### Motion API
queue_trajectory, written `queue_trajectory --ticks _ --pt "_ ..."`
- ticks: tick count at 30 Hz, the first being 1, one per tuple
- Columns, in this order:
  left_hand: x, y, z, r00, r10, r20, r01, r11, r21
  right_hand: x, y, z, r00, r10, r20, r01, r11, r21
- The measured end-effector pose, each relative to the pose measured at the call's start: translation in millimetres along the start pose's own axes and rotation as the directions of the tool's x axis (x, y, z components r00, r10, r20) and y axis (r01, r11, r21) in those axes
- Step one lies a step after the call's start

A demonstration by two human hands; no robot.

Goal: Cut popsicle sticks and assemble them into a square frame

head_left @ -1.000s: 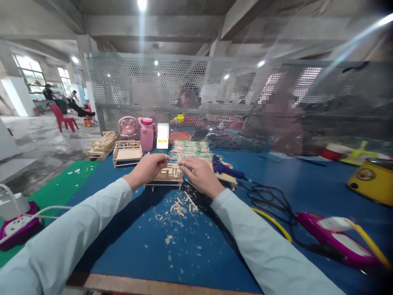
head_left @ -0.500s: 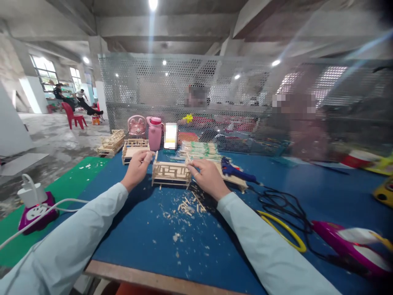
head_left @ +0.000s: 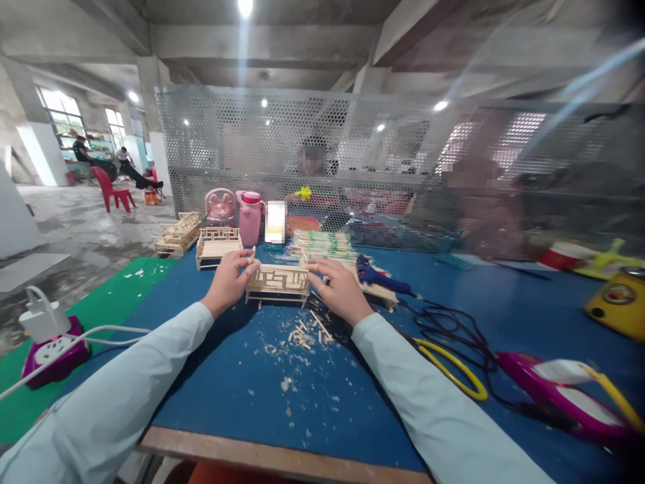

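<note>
A small wooden stick frame with a lattice panel stands upright on the blue table, between my two hands. My left hand grips its upper left corner between thumb and fingers. At the upper right corner, my right hand pinches the frame in the same way. Short stick offcuts lie scattered just in front of it. Behind my left hand stands another stick frame. A blue glue gun rests on a wooden piece to the right of my right hand.
Bundled sticks, a lit phone and a pink bottle stand before a perforated screen. Purple power strips sit at both sides. Black cables and a yellow loop lie right. People are visible beyond.
My left fingers have moved from above the frame's left corner down onto it. My right fingers have shifted slightly at the right corner. The view has turned a little to the right.
</note>
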State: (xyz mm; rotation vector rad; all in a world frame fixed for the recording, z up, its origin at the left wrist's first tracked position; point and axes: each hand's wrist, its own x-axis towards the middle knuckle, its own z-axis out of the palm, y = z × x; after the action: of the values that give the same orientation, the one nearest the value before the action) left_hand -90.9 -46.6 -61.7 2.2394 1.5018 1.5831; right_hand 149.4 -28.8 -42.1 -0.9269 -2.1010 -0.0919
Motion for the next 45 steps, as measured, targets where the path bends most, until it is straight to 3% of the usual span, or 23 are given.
queue_trajectory --ticks 8,14,17,23,33,37,39,42,43,45 --pt "-2 6 2.6 0.999 -0.010 -0.050 0.010 1.000 0.005 0 0 8 0.989 0.132 -0.065 -0.121 0.980 0.156" --pt "-6 0 6.2 0.994 -0.092 0.052 0.102 0.963 -0.249 1 0 12 0.981 0.173 -0.086 -0.153 0.968 0.202" --pt "-8 -1 7.0 0.992 -0.105 0.064 0.119 0.946 -0.301 1 0 12 0.980 0.183 -0.084 -0.162 0.964 0.213" --pt "-8 5 6.7 0.991 -0.134 0.015 0.133 0.954 -0.270 0 0 15 0.977 0.197 -0.079 -0.175 0.958 0.225" --pt "-8 2 6.6 0.995 -0.093 0.025 0.096 0.960 -0.265 -2 -3 17 0.977 0.190 -0.093 -0.162 0.955 0.247" --pt "-11 3 7.6 0.995 -0.092 0.031 0.097 0.966 -0.240 -2 -7 19 0.942 0.318 -0.109 -0.267 0.905 0.330" --pt "-14 8 8.3 0.992 -0.103 -0.072 0.087 0.976 -0.199 -3 -12 17 0.902 0.403 -0.157 -0.319 0.865 0.388" --pt "-20 25 9.3 0.934 -0.201 -0.296 0.140 0.967 -0.215 -7 -26 10 0.859 0.447 -0.249 -0.317 0.847 0.427" --pt "-22 32 9.7 0.922 -0.243 -0.302 0.160 0.949 -0.273 -10 -33 9 0.858 0.452 -0.244 -0.315 0.838 0.446" --pt "-27 49 10.5 0.950 -0.260 -0.172 0.167 0.890 -0.425 -17 -48 8 0.877 0.454 -0.157 -0.325 0.801 0.503"
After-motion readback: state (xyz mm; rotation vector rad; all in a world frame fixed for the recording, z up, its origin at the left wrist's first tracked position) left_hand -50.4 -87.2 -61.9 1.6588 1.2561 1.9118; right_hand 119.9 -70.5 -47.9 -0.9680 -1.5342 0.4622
